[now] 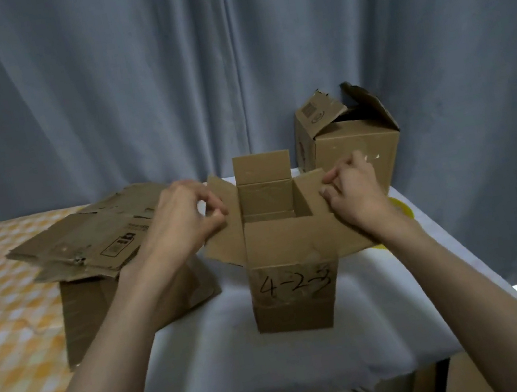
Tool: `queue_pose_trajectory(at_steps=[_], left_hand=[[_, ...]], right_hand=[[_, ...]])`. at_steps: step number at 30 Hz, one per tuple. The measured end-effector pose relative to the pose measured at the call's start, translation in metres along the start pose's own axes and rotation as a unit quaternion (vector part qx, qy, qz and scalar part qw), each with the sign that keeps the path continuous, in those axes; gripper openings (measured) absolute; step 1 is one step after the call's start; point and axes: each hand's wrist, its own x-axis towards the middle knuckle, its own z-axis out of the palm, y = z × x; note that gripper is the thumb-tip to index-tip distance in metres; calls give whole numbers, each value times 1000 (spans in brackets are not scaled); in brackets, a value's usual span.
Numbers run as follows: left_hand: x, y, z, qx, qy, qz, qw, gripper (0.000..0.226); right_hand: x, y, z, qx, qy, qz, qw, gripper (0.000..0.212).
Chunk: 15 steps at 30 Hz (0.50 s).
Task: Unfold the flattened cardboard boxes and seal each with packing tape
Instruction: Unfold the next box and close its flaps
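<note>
A small upright cardboard box (292,296) marked "4-2-3" stands on the white pad (229,354) with all its top flaps spread open. My left hand (185,218) pinches the edge of the left flap. My right hand (352,193) pinches the edge of the right flap. The far flap stands upright and the near flap leans toward me. A yellow roll of tape (401,208) peeks out behind my right wrist, mostly hidden.
A stack of flattened cardboard boxes (87,245) lies at the left, over a yellow checked cloth (3,334). A larger opened box (348,139) stands at the back right. Blue curtains hang behind. More cardboard sits below the pad's front edge.
</note>
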Motion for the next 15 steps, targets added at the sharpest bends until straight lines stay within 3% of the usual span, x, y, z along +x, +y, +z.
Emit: queue_pose_trajectory(at_steps=[6,11,15], left_hand=[[2,-7,10,38,-37,-4,999,22],[18,2,22,109,-5,-9,994,16],[33,-1,41,102,-11,-44,994,21]], right_hand=[[-2,7,9,-73,3,-129,989,18],[13,2,18,-56,-5,-110,992,20],[33,0,26,-31,-40,-87,995,59]])
